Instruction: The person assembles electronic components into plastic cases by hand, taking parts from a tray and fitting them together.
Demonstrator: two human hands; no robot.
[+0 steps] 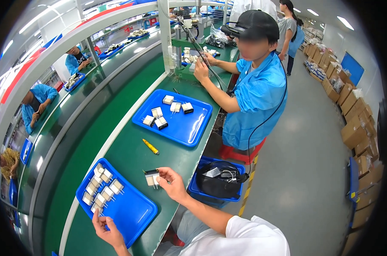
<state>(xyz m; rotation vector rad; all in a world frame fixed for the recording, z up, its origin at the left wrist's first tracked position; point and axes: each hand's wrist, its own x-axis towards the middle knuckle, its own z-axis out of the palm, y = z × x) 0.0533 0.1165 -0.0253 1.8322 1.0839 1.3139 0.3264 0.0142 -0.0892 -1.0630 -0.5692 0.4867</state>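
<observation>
Right hand [174,186]: thumb and fingers closed in a pinch on the right edge of a cream block with a black strip [151,179], just beside the near tray. Whether the piece also bears on the desk [127,149] cannot be told. The edge grip leaves most of the top face uncovered, probably so it can be looked at or turned without fingers in the way.

Left hand [107,232]: half open, thumb apart from curled fingers, no object evidently gripped. Forefinger is at the lowest of the cream blocks [100,198] in the near blue tray [136,215]; contact uncertain.

Those blocks lie close together at the tray's left end, many with prongs toward the right. Crowding them there leaves the lower right part bare; my reading is that it keeps them gathered and easy to reach.

Far blue tray [183,129]: six loosely scattered blocks [157,112], some showing black faces, seemingly less ordered. A yellow tool [151,146] lies on the desk between the trays, within easy reach of the right hand, I judge.

Beyond, a co-worker [255,94] in blue handles a pale piece. A black bag [221,177] sits in a blue bin below desk level.
</observation>
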